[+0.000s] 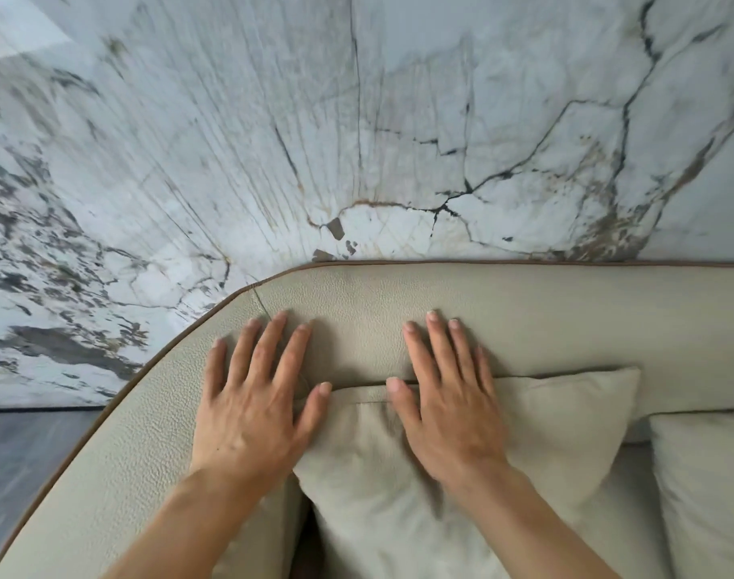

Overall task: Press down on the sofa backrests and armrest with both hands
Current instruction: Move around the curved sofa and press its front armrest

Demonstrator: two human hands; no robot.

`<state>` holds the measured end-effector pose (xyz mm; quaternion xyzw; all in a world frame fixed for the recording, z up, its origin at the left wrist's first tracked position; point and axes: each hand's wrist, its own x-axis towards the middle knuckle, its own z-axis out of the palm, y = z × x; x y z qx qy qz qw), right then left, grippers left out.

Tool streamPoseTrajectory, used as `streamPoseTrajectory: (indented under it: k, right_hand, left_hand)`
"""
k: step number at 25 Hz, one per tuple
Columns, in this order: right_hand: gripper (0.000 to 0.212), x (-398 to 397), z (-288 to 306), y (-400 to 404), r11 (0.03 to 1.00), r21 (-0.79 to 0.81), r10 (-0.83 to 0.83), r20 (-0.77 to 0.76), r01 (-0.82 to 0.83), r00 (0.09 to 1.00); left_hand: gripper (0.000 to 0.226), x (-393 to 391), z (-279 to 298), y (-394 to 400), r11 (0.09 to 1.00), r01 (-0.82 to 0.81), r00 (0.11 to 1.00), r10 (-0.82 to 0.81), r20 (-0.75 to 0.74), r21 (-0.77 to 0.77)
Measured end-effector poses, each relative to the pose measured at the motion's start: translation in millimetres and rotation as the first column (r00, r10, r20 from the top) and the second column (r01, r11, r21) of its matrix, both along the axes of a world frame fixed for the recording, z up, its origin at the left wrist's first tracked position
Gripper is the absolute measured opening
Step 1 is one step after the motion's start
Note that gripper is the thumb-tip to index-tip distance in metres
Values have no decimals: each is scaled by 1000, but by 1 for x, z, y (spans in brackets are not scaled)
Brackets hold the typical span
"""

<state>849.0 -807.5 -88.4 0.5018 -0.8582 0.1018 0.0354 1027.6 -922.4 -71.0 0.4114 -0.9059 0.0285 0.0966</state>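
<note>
A beige leather sofa backrest with brown piping runs across the middle of the head view and curves down on the left into the armrest. My left hand lies flat, fingers spread, on the rounded corner where backrest and armrest meet. My right hand lies flat beside it, fingers on the backrest top, palm over the upper edge of a beige cushion. Neither hand holds anything.
A second beige cushion leans against the backrest at the right. Behind the sofa stands a white marble wall with dark veins. Grey floor shows at the lower left, outside the armrest.
</note>
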Motion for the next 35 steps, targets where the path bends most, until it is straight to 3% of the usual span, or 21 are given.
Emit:
streamPoseTrajectory:
  k: [6,11,18,25,35]
  right_hand:
    - [65,21,51,45,998,-62,-20,-10,20,1000]
    - [64,51,115,72,988,-155,-25,-71,14,997]
    - [63,148,242,99,950,-308,-10,-184,-48,983]
    - [64,239,348,121,933,-354,-148,-211,65,966]
    - [65,303,405,205,900,-407,-270,-237,157,933]
  left_hand:
    - [69,28,47,29,998,-19,991,11,-132,-61]
    - [67,69,107,58,986,-53,990,31,-139,-156]
    - [65,165,217,80,970,-59,974,5,-227,-235]
    - [65,235,309,86,955,33,957,-116,-267,-294]
    - [65,263,363,151,920,137,926,-250,-282,-367]
